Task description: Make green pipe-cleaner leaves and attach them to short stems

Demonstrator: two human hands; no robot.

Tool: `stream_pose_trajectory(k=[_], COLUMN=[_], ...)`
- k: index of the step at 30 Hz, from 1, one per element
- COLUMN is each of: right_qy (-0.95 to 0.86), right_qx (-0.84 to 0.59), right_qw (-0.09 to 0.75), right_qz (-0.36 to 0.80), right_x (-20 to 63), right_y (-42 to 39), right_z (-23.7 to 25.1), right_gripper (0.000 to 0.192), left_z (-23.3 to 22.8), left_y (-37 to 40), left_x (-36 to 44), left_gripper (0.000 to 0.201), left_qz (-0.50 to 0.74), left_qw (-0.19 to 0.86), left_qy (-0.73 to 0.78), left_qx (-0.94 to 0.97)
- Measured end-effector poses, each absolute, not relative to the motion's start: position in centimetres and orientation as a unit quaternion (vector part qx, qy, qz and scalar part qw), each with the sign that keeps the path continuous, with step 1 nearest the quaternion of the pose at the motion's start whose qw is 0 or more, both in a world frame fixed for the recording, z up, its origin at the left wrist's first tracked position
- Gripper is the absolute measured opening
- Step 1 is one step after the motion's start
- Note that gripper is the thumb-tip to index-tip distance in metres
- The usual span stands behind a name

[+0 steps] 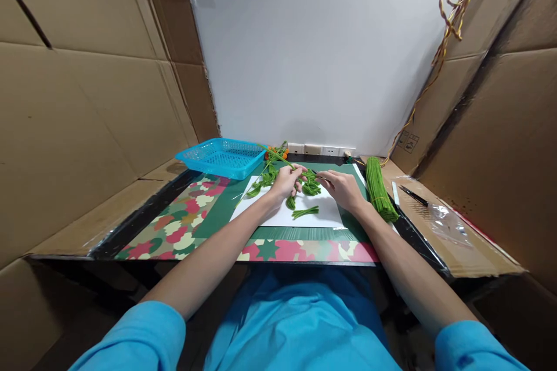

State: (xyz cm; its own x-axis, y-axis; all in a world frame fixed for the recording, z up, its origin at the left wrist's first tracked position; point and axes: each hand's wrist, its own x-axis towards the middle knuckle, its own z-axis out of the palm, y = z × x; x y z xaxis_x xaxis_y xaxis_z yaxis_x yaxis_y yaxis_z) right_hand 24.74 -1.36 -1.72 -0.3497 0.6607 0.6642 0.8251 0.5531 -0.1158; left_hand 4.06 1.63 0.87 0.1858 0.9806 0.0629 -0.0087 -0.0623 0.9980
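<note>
Cardboard walls (78, 104) close you in on the left and right, with a plain white wall (313, 58) ahead, and you sit in blue sleeves at a dark table (143, 217) covered by a flowered mat (183, 226) and a green cutting mat (226, 197). At the middle of the table lies a white sheet (313, 217). Your left hand (285, 181) is curled over its 12 o'clock edge, fingers pinched around a green fuzzy-wire stem (278, 156) that runs up toward 11 o'clock to small orange buds (270, 152). Your right hand (343, 188) sits just beside it at 3 o'clock, fingers bent and closed on the looped green wire leaves (311, 186) between both hands; how tight the grip is you cannot tell from here. Just below the hands, at 6 o'clock, a short loose green wire piece (305, 212) lies on the sheet. At 10 o'clock from the hands stands a blue basket (221, 156). At 3 o'clock lies a bundle of green wires (379, 188), and further right a black tool (413, 195) and a clear plastic bag (446, 221) rest on cardboard. Yellow cord (456, 8) hangs at 1 o'clock.
</note>
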Motion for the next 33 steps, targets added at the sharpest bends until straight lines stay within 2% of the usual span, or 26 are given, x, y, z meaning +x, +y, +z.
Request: stream_pose_trajectory(k=[5,9,15,22,26,30,33], right_qy=[-0.812,-0.8,-0.735,-0.651,-0.605,-0.602,-0.672], right_qx=[-0.418,-0.388,-0.355,-0.326,-0.294,-0.302,-0.33], right_qw=[0.395,0.456,0.559,0.587,0.599,0.595,0.559], right_qz=[-0.098,-0.031,0.146,0.354,0.435,0.438,0.357], right_x=[24.8,24.5,23.4,22.4,22.3,22.3,22.8], right_y=[-1.2,-1.2,-1.1,-1.5,-1.7,-1.5,-1.4], right_z=[-2.0,-1.9,-1.8,-1.3,-0.8,-0.8,-0.9], right_gripper=[0.028,0.026,0.032,0.038,0.036,0.039,0.036], left_z=[1.5,1.5,1.2,0.5,-0.1,-0.1,0.6], left_y=[1.3,1.2,1.6,2.0,1.9,1.4,1.1], left_x=[3.9,3.4,3.2,3.1,3.4,4.0,4.1], left_gripper=[0.009,0.011,0.02,0.02,0.024,0.027,0.023], left_qz=[0.509,0.537,0.568,0.515,0.462,0.476,0.528], left_qw=[0.502,0.476,0.441,0.384,0.36,0.408,0.453], left_qy=[0.461,0.473,0.489,0.503,0.432,0.384,0.388], left_qx=[0.526,0.511,0.495,0.578,0.686,0.678,0.604])
